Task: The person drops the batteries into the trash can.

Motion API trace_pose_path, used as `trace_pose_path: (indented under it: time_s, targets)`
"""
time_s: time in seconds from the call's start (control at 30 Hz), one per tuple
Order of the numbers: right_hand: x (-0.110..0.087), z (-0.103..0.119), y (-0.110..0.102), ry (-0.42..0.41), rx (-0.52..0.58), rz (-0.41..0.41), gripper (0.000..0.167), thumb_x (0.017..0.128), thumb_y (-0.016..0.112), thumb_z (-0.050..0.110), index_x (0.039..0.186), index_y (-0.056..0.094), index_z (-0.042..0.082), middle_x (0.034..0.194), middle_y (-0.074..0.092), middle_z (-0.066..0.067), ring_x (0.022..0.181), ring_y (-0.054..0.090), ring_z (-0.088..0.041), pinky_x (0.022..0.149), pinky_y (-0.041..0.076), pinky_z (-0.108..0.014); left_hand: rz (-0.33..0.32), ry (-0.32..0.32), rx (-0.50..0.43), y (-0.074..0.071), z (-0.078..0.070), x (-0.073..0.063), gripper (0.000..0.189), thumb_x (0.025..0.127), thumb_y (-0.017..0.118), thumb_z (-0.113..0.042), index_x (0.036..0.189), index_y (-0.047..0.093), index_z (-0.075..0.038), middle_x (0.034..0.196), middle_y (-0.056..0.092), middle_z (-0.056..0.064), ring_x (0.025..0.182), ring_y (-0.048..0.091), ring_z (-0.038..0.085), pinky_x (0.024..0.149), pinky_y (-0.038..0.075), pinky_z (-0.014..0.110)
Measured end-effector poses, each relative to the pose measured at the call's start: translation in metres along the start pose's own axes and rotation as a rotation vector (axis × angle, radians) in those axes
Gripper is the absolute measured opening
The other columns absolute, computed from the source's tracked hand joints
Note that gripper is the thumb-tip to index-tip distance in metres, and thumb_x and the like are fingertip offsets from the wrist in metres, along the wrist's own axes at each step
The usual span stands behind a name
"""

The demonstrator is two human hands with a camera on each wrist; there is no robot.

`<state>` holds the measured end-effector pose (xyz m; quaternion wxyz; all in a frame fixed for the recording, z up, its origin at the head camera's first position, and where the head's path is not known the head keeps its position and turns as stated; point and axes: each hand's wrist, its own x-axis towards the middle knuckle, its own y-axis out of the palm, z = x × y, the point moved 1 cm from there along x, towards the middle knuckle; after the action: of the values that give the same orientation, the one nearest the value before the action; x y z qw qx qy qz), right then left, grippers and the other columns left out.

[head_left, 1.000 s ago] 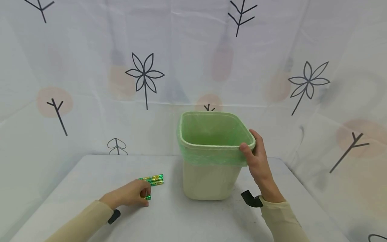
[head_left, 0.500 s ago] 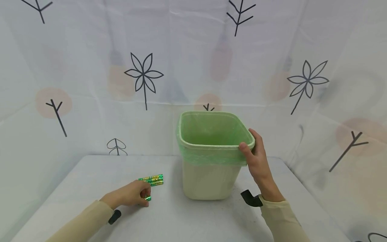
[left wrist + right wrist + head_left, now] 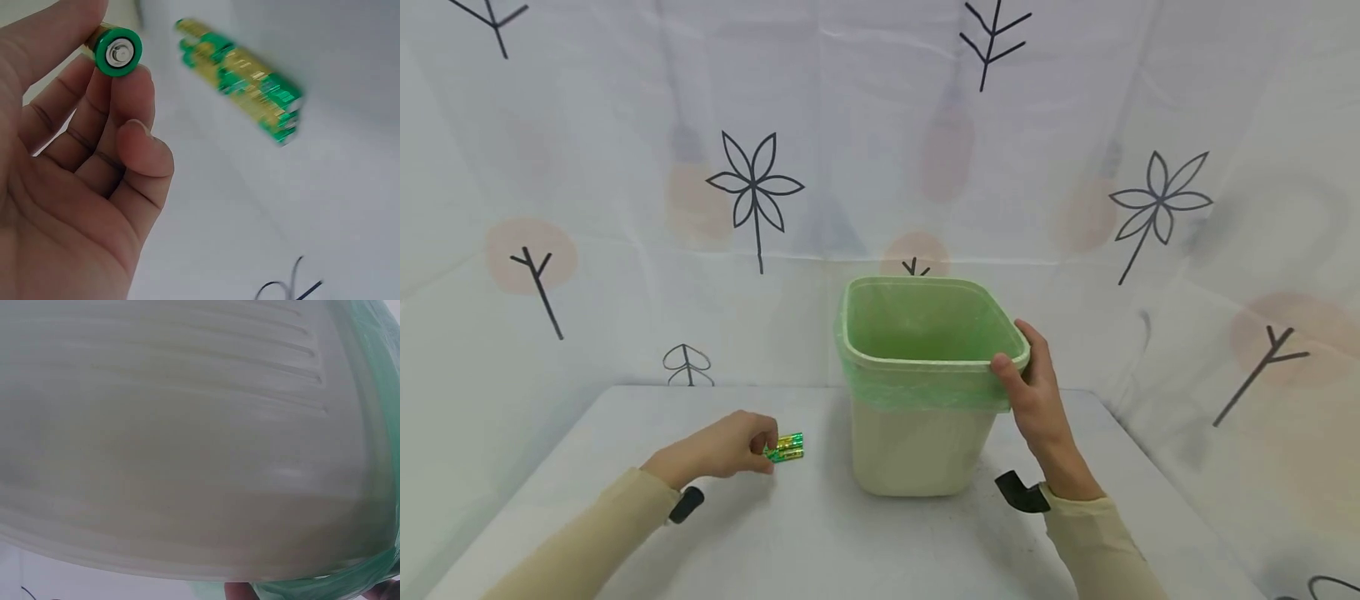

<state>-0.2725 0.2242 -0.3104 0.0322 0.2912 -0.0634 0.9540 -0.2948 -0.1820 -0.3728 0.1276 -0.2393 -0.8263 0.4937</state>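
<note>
My left hand (image 3: 718, 446) pinches a green-and-gold battery (image 3: 119, 51) by its sides, above the table. Its silver end faces the camera in the left wrist view; in the head view the fingers conceal it. Several matching batteries (image 3: 240, 81) lie side by side on the table, close to that hand and partly covered by it in the head view. A pale green waste bin (image 3: 917, 454), lined with a thin green bag (image 3: 925, 389), stands upright to the right. My right hand (image 3: 1036, 404) grips its right rim, thumb on the near side.
The white tabletop (image 3: 820, 550) carries the bin and the batteries. Behind it hangs a white cloth (image 3: 827, 100) printed with black plant drawings and pale blotches. Black wrist pieces (image 3: 1024, 492) sit by both sleeves.
My left hand has risen from the table with the battery and shifted away from me, now covering part of the battery group. The right hand stays on the bin rim.
</note>
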Motion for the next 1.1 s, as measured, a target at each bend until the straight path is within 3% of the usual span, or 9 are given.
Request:
trace_pose_path:
  time_s: [0.2, 0.4, 0.53, 0.87, 1.1]
  targets:
    - [0.001, 0.001, 0.000, -0.011, 0.003, -0.006, 0.058, 0.096, 0.053, 0.019, 0.148, 0.026, 0.019, 0.135, 0.039, -0.016, 0.112, 0.043, -0.020, 0.091, 0.035, -0.020, -0.065, 0.040, 0.041, -0.044, -0.027, 0.008, 0.021, 0.080, 0.078, -0.019, 0.094, 0.062, -0.015, 0.077, 0.056, -0.003, 0.072, 0.052, 0.015, 0.062, 0.046, 0.031]
    - [0.002, 0.000, 0.001, -0.025, 0.031, 0.004, 0.057, 0.097, 0.052, 0.016, 0.148, 0.026, 0.018, 0.135, 0.039, -0.017, 0.115, 0.041, -0.028, 0.092, 0.035, -0.021, -0.145, 0.078, 0.102, -0.094, -0.058, 0.015, 0.022, 0.081, 0.076, -0.022, 0.097, 0.063, -0.015, 0.080, 0.058, -0.003, 0.075, 0.054, 0.016, 0.065, 0.047, 0.031]
    - [0.001, 0.000, 0.001, -0.009, 0.021, 0.001, 0.058, 0.097, 0.052, 0.017, 0.148, 0.025, 0.019, 0.136, 0.038, -0.016, 0.116, 0.041, -0.025, 0.092, 0.035, -0.020, -0.183, 0.102, 0.117, -0.120, -0.080, 0.023, 0.022, 0.081, 0.076, -0.021, 0.097, 0.063, -0.013, 0.081, 0.060, 0.000, 0.077, 0.055, 0.018, 0.068, 0.048, 0.033]
    - [-0.001, -0.001, 0.002, 0.010, -0.003, 0.002, 0.058, 0.097, 0.052, 0.019, 0.148, 0.025, 0.021, 0.133, 0.040, -0.017, 0.111, 0.044, -0.020, 0.091, 0.036, -0.021, -0.211, 0.202, 0.152, -0.148, -0.127, 0.046, 0.021, 0.081, 0.077, -0.020, 0.094, 0.063, -0.011, 0.080, 0.059, 0.002, 0.074, 0.054, 0.019, 0.067, 0.048, 0.033]
    - [-0.001, -0.001, 0.002, -0.004, 0.011, -0.007, 0.058, 0.097, 0.052, 0.019, 0.148, 0.026, 0.019, 0.134, 0.040, -0.018, 0.112, 0.044, -0.022, 0.090, 0.036, -0.020, -0.207, 0.272, 0.128, -0.147, -0.161, 0.071, 0.023, 0.082, 0.077, -0.021, 0.094, 0.062, -0.009, 0.080, 0.059, 0.004, 0.075, 0.053, 0.018, 0.069, 0.046, 0.032]
